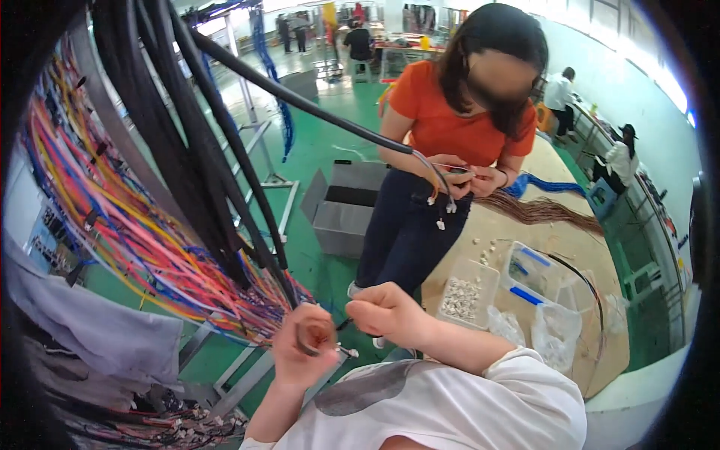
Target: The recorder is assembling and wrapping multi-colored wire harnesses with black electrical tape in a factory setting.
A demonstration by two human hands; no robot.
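My left hand [300, 346] is closed round a black sleeved cable [279, 279] that comes down from above. A dark loop shows inside its curled fingers. Small white connectors [349, 352] stick out beside that hand. Close by on the right, my right hand [386, 309] makes a fist with the fingers pinched together. A short dark piece [344, 325] spans the gap between the hands; what exactly the right fingers grip is hidden. Bundles of coloured wires [172, 247] hang just left of my hands.
Across from me a co-worker in an orange top [465, 105] holds a cable end with connectors [441, 223]. On the wooden table [465, 244] stand a clear box of small white connectors [459, 298], another clear box [534, 259] and plastic bags [555, 334]. A grey carton [337, 225] sits on the floor.
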